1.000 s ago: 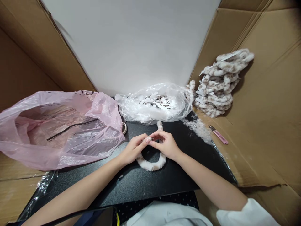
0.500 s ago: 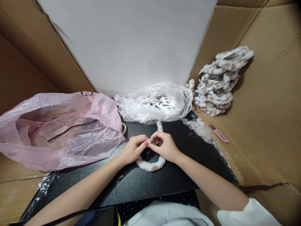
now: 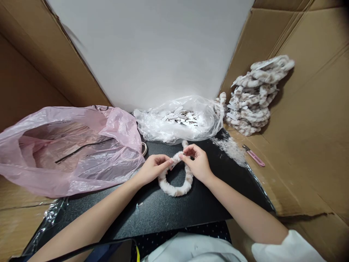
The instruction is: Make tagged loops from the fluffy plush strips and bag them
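Note:
A fluffy white-and-brown band [image 3: 176, 191] lies on the black tabletop, bent into a closed ring with one end sticking up at the back. My left hand [image 3: 156, 168] pinches the upper left of the ring between thumb and fingers. On the ring's upper right, my right hand [image 3: 198, 163] grips the same band between thumb and fingertips. A short stretch of fluff shows between the two hands. The fingertips partly hide where the band's ends meet or cross.
Behind the hands sits a clear plastic bag [image 3: 155, 127] of small white and metal pieces. A pink plastic bag [image 3: 81, 182] with a dark strip [image 3: 83, 150] lies left. At right are a pile of fluffy bands [image 3: 251, 109], loose fluff [image 3: 231, 147] and a pink-handled cutter [image 3: 255, 156].
My hands were close together with fingertips meeting; they have moved apart along the band. My right hand has shifted right and slightly up, exposing the fluffy stretch between them.

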A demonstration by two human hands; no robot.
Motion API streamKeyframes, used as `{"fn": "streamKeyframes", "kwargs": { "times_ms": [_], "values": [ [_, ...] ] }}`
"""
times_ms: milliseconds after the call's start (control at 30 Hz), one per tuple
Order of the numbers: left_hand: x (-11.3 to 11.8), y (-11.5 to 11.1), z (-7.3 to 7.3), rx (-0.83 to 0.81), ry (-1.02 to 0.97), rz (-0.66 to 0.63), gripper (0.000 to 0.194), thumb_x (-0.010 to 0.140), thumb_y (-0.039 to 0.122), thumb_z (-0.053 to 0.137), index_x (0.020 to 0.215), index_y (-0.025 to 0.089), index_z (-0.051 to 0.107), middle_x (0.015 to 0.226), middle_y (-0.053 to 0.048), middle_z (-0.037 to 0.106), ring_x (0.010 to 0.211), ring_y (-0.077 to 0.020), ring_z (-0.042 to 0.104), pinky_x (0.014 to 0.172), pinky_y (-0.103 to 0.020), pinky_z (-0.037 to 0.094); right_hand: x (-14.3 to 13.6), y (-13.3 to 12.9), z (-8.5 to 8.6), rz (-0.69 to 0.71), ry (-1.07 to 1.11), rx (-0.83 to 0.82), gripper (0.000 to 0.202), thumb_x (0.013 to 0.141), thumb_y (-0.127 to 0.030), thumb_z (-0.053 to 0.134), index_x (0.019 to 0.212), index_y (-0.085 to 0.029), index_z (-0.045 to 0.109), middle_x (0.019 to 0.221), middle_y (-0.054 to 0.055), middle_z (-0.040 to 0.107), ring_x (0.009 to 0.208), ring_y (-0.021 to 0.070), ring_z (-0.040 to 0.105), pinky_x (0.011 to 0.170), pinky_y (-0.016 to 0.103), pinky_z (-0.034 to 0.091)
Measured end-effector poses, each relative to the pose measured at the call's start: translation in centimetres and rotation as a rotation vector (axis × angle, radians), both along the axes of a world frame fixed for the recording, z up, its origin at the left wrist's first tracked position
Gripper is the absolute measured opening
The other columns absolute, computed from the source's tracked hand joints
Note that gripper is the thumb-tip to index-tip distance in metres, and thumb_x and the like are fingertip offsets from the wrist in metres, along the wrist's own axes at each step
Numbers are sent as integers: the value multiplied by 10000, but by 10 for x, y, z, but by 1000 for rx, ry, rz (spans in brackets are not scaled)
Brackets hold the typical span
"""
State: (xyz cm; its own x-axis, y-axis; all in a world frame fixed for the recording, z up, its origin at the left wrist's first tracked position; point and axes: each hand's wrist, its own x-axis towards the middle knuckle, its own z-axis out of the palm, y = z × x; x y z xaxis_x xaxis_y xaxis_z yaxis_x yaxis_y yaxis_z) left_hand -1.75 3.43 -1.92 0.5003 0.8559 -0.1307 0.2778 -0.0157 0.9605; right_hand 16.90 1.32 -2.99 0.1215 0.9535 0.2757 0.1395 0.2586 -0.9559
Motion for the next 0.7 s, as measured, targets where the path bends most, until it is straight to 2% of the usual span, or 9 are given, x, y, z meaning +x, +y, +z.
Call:
{"fn": "streamKeyframes", "kwargs": {
  "times_ms": [100,233,433,600,700],
  "values": [
    [-2,0,-1,-90,-30,-26,380,780,492,638,687,124,629,602,-6,613,556,-117,525,529,-211,404,-1,-5,2,-20,-87,57,133,718,-231,703,753,-200,578,725,-3,629,711,155,600,715,281,487],
    [-1,-2,-2,-139,-69,18,380,778,494,634,676,132,583,541,20,567,508,-100,499,499,-200,378,-5,-12,6,99,-209,156,120,710,-198,719,721,-205,600,738,0,649,702,154,607,681,270,476],
    [1,-2,1,-284,-173,-5,379,773,492,630,831,118,631,699,-24,641,580,-124,573,589,-257,475,-7,-14,5,141,-299,290,161,728,-58,601,738,-217,626,745,-3,668,727,151,620,702,272,478],
    [-1,-2,-2,-297,-200,-85,327,762,427,704,866,119,667,701,-8,626,624,-112,562,613,-232,458,-6,-14,3,120,-377,286,123,735,-102,646,739,-225,639,717,-10,664,690,146,600,660,258,474],
    [-1,-3,-5,-277,-196,-71,304,765,412,714,815,119,656,657,7,596,598,-97,533,583,-211,428,-4,-13,6,146,-389,258,95,749,-132,655,762,-224,642,743,-1,667,718,153,605,682,266,477]
  ]
}}
